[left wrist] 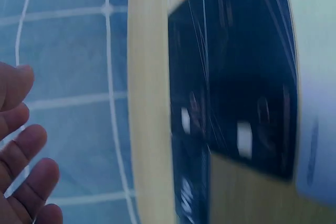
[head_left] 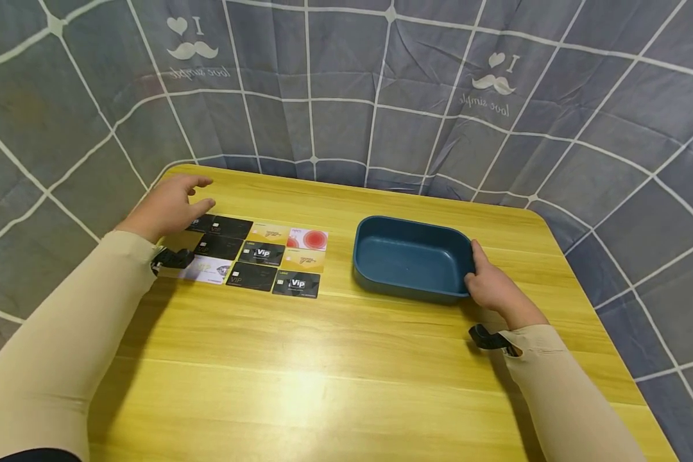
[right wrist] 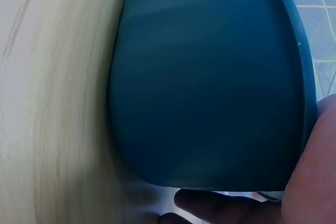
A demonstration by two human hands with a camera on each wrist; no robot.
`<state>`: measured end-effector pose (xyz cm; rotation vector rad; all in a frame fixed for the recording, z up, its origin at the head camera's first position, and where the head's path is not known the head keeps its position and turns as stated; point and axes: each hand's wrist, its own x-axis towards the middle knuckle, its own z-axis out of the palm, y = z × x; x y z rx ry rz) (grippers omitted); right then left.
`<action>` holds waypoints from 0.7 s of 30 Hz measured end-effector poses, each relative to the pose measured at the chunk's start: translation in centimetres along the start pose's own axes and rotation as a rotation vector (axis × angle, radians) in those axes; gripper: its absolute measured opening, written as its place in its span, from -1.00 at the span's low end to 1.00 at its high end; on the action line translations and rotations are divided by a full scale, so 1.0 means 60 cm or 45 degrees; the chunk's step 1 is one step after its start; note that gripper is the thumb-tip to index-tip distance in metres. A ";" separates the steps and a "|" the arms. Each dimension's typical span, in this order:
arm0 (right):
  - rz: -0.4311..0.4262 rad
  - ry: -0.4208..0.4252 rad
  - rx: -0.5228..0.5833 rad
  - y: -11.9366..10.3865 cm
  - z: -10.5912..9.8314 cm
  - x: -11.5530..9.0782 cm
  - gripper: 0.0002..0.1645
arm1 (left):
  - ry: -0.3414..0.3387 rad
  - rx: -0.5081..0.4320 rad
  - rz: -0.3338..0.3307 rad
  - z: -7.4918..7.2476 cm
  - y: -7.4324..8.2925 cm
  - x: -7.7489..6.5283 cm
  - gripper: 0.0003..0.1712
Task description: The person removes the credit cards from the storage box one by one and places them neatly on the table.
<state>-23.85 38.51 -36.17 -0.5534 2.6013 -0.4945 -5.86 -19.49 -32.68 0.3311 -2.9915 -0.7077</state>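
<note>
My left hand (head_left: 167, 202) hovers by the upper left of a set of flat plastic cards, thumb and fingers apart and holding nothing. Just below its thumb are black VIP cards (head_left: 231, 227); in the left wrist view the black cards (left wrist: 249, 77) look blurred beside the relaxed fingers (left wrist: 44, 177). A white card with a diamond print (head_left: 205, 269) lies under the left wrist. On the right, a dark blue plastic box (head_left: 407, 290) stands on the table, its inside bare. My right hand (head_left: 496, 289) grips its right end, thumb at the rim, fingers (right wrist: 210, 205) against the end wall.
More cards lie in rows: gold ones (head_left: 303, 260), a red-and-white one (head_left: 308, 239) and dark Vip ones (head_left: 296, 284). Yellow wood-grain table (head_left: 237, 378) extends in front. A grey checked cloth (head_left: 346, 77) hangs behind and along both sides.
</note>
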 end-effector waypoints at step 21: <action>-0.048 0.025 0.183 0.012 -0.001 -0.007 0.10 | -0.040 0.303 0.324 0.078 0.234 -0.030 -0.17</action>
